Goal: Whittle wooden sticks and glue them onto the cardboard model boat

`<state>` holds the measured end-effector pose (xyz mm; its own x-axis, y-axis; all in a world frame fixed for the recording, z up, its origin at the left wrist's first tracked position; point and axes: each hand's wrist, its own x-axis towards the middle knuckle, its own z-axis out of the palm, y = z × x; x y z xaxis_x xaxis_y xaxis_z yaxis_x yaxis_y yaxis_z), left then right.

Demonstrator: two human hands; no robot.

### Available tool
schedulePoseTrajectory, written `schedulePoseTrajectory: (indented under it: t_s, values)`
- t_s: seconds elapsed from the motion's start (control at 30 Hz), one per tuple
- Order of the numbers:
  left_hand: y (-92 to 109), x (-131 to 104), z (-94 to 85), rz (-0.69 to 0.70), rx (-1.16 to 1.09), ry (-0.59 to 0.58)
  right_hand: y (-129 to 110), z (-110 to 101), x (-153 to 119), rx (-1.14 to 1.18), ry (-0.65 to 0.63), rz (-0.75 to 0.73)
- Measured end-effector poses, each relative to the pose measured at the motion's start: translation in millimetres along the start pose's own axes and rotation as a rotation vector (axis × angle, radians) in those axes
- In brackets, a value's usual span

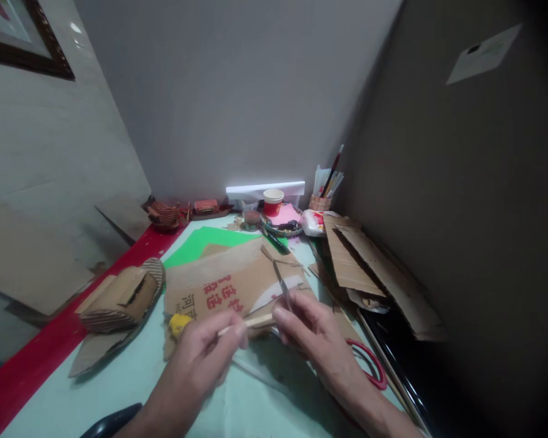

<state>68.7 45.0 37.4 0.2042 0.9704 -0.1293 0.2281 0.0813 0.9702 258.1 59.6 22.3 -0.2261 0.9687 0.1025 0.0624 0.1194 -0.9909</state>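
Observation:
A thin pale strip (259, 320), like wood or card, spans the gap between my two hands above the table. My left hand (205, 350) pinches its left end between thumb and fingers. The other end is in the closed fingers of my right hand (313, 331). A narrow grey metal blade (281, 278) sticks up past my right fingertips; I cannot tell whether that hand grips it. Beneath lies a flat cardboard sheet (237, 274) with red printed characters. Red scissor-like handles (378, 371) show beside my right wrist.
At left sits a cardboard boat model (123, 298); small reddish boat models (164, 214) stand farther back. A yellow object (179, 324) is near my left hand. Cardboard pieces (388, 274) pile up at right. Behind are a red paper cup (273, 204) and a pen holder (320, 201).

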Motion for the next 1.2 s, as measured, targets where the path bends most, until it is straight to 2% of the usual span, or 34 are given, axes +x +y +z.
schedulePoseTrajectory:
  t_s: [0.1,0.23,0.37,0.47,0.6,0.83,0.93,1.03,1.13,1.2]
  values:
    - [1,-2,1.5,0.083,-0.054,0.158,7,3,-2,0.114,-0.060,0.067]
    - [-2,-2,1.3,0.196,-0.167,0.211,14,10,-4,0.289,-0.159,0.150]
    - [-3,-1,3.2,0.260,-0.201,0.283,18,13,-5,0.344,-0.211,0.166]
    - [-3,-1,5.1,0.357,-0.178,0.327,21,13,-5,0.376,-0.233,0.175]
    - [-9,-2,2.7,0.472,-0.172,0.275,25,13,-5,0.381,-0.294,0.201]
    - [-13,1,-7.7,0.556,-0.051,0.033,29,22,-7,0.461,-0.386,0.221]
    - [-13,2,-7.7,0.543,-0.041,-0.033,22,23,-7,0.288,-0.311,0.169]
    - [-15,1,-6.8,0.500,-0.027,-0.019,11,18,-9,-0.077,-0.161,0.073]
    - [-15,2,-6.7,0.463,0.059,0.024,4,12,-13,-0.389,-0.045,-0.151]
    - [-14,2,-7.0,0.479,0.139,0.050,3,10,-16,-0.507,-0.034,-0.335]
